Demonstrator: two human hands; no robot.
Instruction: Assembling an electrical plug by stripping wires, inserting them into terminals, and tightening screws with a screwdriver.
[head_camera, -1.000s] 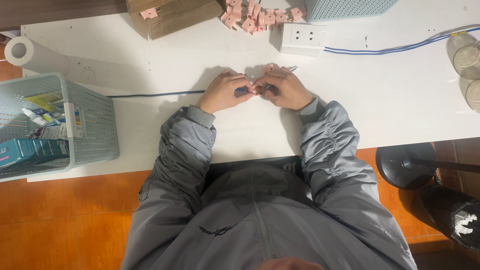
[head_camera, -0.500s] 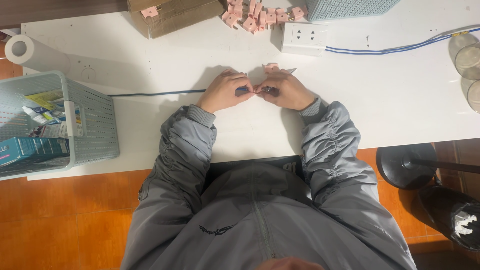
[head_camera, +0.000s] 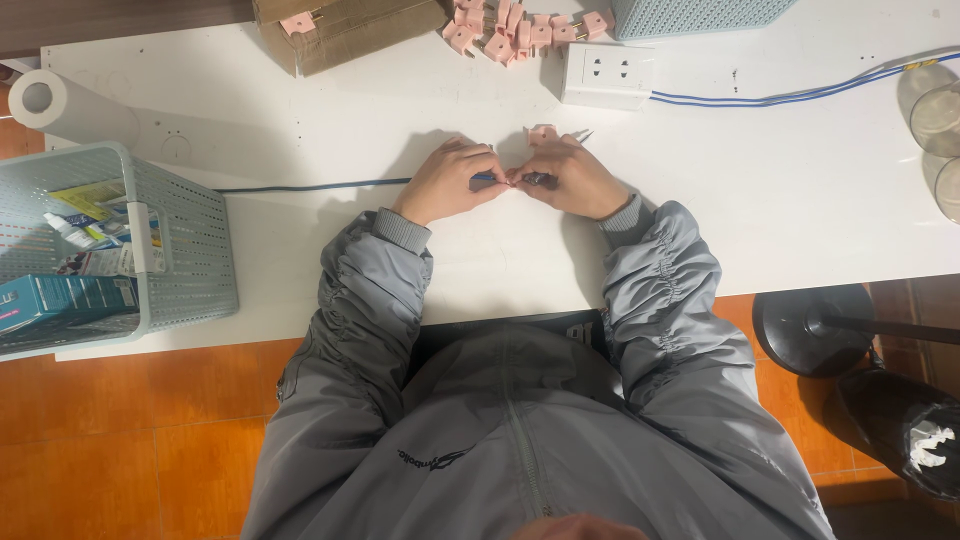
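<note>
Both hands meet at the middle of the white table (head_camera: 330, 110). My left hand (head_camera: 450, 180) pinches the end of a blue cable (head_camera: 310, 186) that runs off to the left across the table. My right hand (head_camera: 570, 178) holds a small dark tool or part (head_camera: 538, 179) against that cable end; what it is exactly I cannot tell. A pink plug (head_camera: 543, 132) lies just behind my right fingers. Grey jacket sleeves cover both arms.
A pile of pink plugs (head_camera: 510, 28) and a cardboard box (head_camera: 345, 30) sit at the far edge, beside a white socket block (head_camera: 606, 73) with a blue-white cord (head_camera: 800, 93). A mesh basket (head_camera: 190, 250) of packages stands left, a paper roll (head_camera: 65, 105) behind it. Glass jars (head_camera: 940, 115) stand right.
The hands stay together at the cable end with only small finger movement. Nothing else has moved.
</note>
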